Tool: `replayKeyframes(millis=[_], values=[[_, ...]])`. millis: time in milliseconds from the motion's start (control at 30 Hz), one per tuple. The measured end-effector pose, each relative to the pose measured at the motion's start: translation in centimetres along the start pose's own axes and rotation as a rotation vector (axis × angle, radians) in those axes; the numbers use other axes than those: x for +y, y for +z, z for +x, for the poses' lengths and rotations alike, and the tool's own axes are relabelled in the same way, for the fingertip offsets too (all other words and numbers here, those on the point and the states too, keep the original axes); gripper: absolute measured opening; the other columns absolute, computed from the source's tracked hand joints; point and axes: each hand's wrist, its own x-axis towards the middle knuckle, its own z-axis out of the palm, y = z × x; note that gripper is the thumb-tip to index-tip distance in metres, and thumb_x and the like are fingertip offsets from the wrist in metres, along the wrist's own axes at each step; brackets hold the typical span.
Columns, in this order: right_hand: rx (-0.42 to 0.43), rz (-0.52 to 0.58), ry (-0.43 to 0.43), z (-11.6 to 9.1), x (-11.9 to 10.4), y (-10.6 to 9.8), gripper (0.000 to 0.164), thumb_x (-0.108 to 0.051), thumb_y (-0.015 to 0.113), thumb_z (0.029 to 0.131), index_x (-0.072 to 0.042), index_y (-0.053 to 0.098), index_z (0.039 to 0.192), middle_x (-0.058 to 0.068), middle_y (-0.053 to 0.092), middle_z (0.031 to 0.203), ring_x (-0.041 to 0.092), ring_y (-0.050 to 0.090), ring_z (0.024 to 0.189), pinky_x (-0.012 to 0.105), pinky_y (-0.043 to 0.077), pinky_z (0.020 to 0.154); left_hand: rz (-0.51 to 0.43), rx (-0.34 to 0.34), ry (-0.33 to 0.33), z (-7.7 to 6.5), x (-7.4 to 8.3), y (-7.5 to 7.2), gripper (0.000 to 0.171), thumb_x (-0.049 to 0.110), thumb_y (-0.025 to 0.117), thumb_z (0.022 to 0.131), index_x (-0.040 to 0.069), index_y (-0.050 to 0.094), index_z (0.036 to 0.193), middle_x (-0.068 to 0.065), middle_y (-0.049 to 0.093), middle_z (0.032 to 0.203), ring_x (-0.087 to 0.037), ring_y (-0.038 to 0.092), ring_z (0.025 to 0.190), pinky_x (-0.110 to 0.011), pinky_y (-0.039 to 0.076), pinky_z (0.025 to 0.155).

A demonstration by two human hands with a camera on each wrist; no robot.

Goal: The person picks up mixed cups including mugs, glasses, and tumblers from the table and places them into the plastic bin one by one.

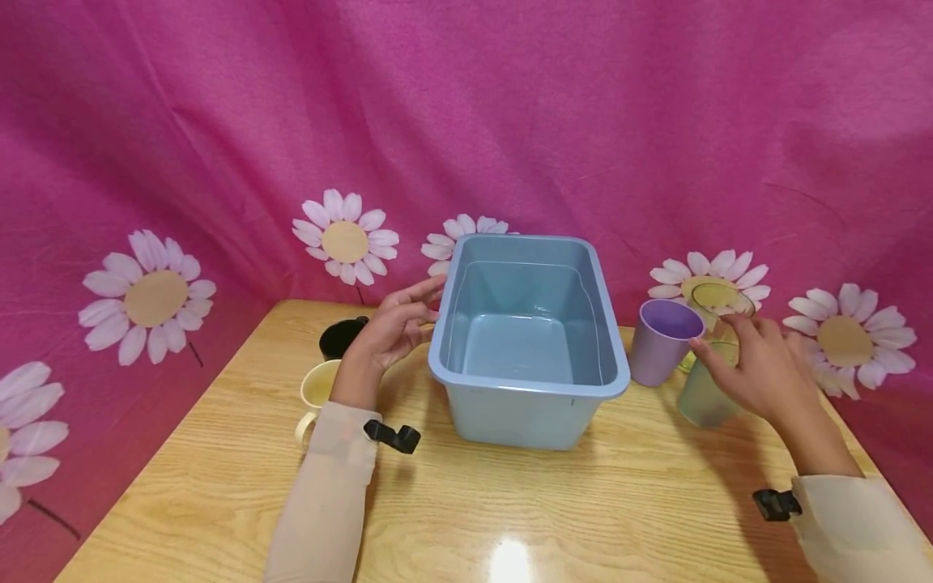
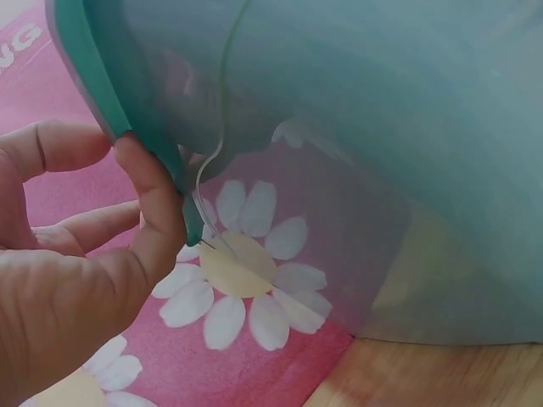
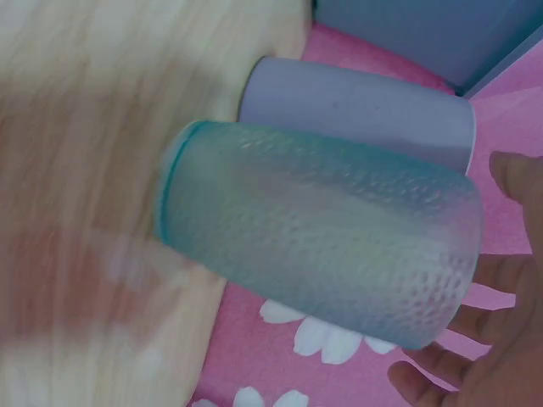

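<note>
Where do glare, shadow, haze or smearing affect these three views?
Head view: bright glare on the tabletop at the bottom edge, a glint inside the blue bin, a shadow beside the right sleeve; left wrist view: the bin hazy, paler toward the upper right; right wrist view: a reddish smear across the tabletop at lower left, though dimples on the greenish cup are readable.

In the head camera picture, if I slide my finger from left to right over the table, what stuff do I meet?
Pale yellow mug → left hand → blue tub → purple cup → greenish cup → right hand.
</note>
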Motion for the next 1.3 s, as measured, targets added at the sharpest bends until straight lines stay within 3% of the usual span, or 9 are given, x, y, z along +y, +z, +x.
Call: replayKeyframes(millis=[167, 300, 433, 633, 867, 1300], values=[[-0.079, -0.03, 0.034, -0.6, 1.0, 0.2, 0.078, -0.06, 0.061, 0.094, -0.003, 0.046, 0.144, 0.044, 0.037, 0.137, 0.077, 0.031, 0.115, 0.08, 0.023, 0.089, -0.042, -0.034, 0.01, -0.1, -0.3, -0.1, 0.064, -0.009, 0.043, 0.095, 0.006, 0.039, 0.158, -0.019, 0.04, 0.158, -0.014, 0.067, 0.088, -0.032, 0.058, 0.083], [-0.127, -0.057, 0.035, -0.9, 1.4, 0.3, 0.083, -0.063, 0.061, 0.092, -0.006, 0.041, 0.15, 0.045, 0.034, 0.138, 0.077, 0.031, 0.114, 0.081, 0.027, 0.083, -0.073, -0.048, 0.018, -0.1, -0.6, -0.2, 0.064, -0.008, 0.044, 0.096, 0.005, 0.037, 0.158, -0.019, 0.043, 0.154, -0.015, 0.067, 0.087, -0.032, 0.058, 0.083], [-0.141, -0.064, 0.018, -1.1, 1.6, 0.6, 0.085, -0.062, 0.062, 0.092, -0.004, 0.04, 0.151, 0.045, 0.034, 0.138, 0.077, 0.032, 0.113, 0.08, 0.027, 0.086, -0.1, -0.055, 0.028, -0.1, -0.8, -0.4, 0.064, -0.009, 0.044, 0.096, 0.005, 0.037, 0.158, -0.018, 0.045, 0.151, -0.017, 0.067, 0.095, -0.033, 0.058, 0.085], [-0.134, -0.065, -0.005, -1.2, 1.6, 0.7, 0.081, -0.062, 0.063, 0.092, -0.008, 0.043, 0.149, 0.044, 0.037, 0.136, 0.077, 0.032, 0.115, 0.081, 0.028, 0.084, -0.123, -0.06, 0.034, -0.1, -0.9, -0.6, 0.063, -0.01, 0.042, 0.098, 0.005, 0.036, 0.159, -0.018, 0.044, 0.152, -0.019, 0.066, 0.1, -0.031, 0.059, 0.084], [-0.075, -0.075, -0.056, -1.4, 1.7, 0.8, 0.077, -0.057, 0.067, 0.091, -0.006, 0.049, 0.145, 0.04, 0.052, 0.124, 0.067, 0.042, 0.113, 0.077, 0.032, 0.086, -0.111, -0.061, 0.035, -0.1, -0.9, -0.5, 0.064, -0.01, 0.043, 0.097, 0.004, 0.036, 0.159, -0.018, 0.046, 0.149, -0.017, 0.066, 0.096, -0.032, 0.059, 0.085], [-0.04, -0.06, -0.117, -1.3, 2.0, 0.9, 0.07, -0.05, 0.071, 0.091, 0.001, 0.055, 0.138, 0.039, 0.056, 0.115, 0.061, 0.046, 0.107, 0.069, 0.033, 0.089, -0.127, -0.066, 0.039, 0.1, -1.0, -0.5, 0.062, -0.011, 0.04, 0.097, 0.004, 0.037, 0.158, -0.02, 0.043, 0.152, -0.019, 0.067, 0.097, -0.035, 0.059, 0.085]])
